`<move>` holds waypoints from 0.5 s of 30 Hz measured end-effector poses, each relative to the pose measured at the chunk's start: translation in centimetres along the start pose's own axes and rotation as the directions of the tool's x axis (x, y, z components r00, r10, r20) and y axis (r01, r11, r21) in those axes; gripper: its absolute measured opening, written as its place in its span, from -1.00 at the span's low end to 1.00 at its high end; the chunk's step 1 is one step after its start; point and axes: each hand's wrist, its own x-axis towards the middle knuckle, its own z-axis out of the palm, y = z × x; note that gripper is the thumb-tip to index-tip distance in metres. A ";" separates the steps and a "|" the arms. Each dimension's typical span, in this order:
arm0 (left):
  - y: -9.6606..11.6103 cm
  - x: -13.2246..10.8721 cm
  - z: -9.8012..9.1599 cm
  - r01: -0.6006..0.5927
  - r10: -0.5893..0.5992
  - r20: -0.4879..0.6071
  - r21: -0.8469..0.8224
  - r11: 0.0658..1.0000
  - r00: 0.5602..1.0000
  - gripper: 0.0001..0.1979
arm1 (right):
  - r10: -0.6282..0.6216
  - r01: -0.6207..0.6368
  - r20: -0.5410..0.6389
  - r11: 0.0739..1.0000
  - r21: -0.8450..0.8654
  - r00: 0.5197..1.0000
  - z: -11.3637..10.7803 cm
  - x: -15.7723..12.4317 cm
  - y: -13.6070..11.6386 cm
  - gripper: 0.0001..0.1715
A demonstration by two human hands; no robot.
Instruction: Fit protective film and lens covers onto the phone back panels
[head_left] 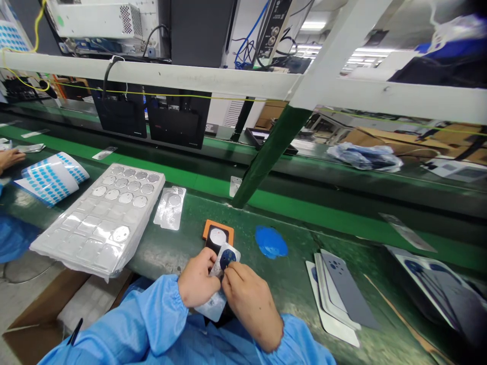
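A translucent plastic film (213, 305) bearing a dark blue round sticker (227, 257) is between my hands. My left hand (200, 279) is closed, pinching the film by its left edge. My right hand (249, 299) has its fingertips pressed together at the lower edge of the sticker; the exact grip is partly hidden. Just beyond my fingers stands an orange and black fixture (218, 224) with a white round disc (218, 236) in it. Right of the fixture lies a crumpled heap of blue film pieces (271, 242).
On the left, a clear plastic tray (85, 243) holds several round discs, beside backing sheets (174, 209). Blue-dotted sticker sheets (57, 175) lie farther left, near another person's hand (9, 159). Grey and white sheets (342, 289) lie right. A green post (272, 157) rises behind the workspace.
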 end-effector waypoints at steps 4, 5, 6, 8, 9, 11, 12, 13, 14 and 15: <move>0.1 0.0 -0.1 0.010 -0.009 0.005 -0.032 0.999 1.000 -0.68 | 0.132 -0.145 0.065 0.949 0.281 0.989 -1.0 1.4 1.1 -0.79; 0.0 0.0 -0.2 0.020 -0.019 0.015 -0.064 0.998 1.000 -0.67 | 0.160 -0.187 0.104 0.911 0.368 0.982 -1.3 1.7 2.0 -0.80; 0.0 0.0 -0.2 0.038 -0.036 0.028 -0.102 0.994 0.999 -0.66 | 0.187 -0.229 0.138 0.869 0.439 0.973 -1.7 1.9 3.3 -0.80; -0.3 0.0 -0.4 0.085 -0.077 0.047 -0.188 0.979 0.996 -0.64 | 0.265 -0.308 0.157 0.807 0.504 0.951 -2.5 2.3 6.9 -0.77; -0.5 0.0 -0.4 0.105 -0.096 0.048 -0.240 0.965 0.994 -0.63 | 0.321 -0.346 0.138 0.793 0.502 0.937 -2.7 2.4 9.0 -0.73; -0.9 0.0 -0.5 0.127 -0.121 0.041 -0.359 0.924 0.992 -0.63 | 0.456 -0.417 -0.002 0.816 0.399 0.890 -2.8 2.4 12.9 -0.63; -1.1 0.0 -0.6 0.131 -0.128 0.035 -0.418 0.899 0.991 -0.63 | 0.500 -0.449 -0.100 0.836 0.315 0.861 -2.6 2.3 14.6 -0.62; -1.2 0.1 -0.6 0.134 -0.136 0.031 -0.466 0.875 0.990 -0.64 | 0.512 -0.469 -0.183 0.852 0.232 0.839 -2.1 2.3 16.0 -0.63; -1.3 0.1 -0.6 0.138 -0.143 0.029 -0.500 0.855 0.989 -0.65 | 0.498 -0.474 -0.236 0.867 0.155 0.834 -1.4 2.2 17.0 -0.68; -1.2 0.1 -0.6 0.143 -0.151 0.029 -0.523 0.840 0.988 -0.65 | 0.471 -0.462 -0.254 0.882 0.096 0.845 -0.6 2.0 17.7 -0.75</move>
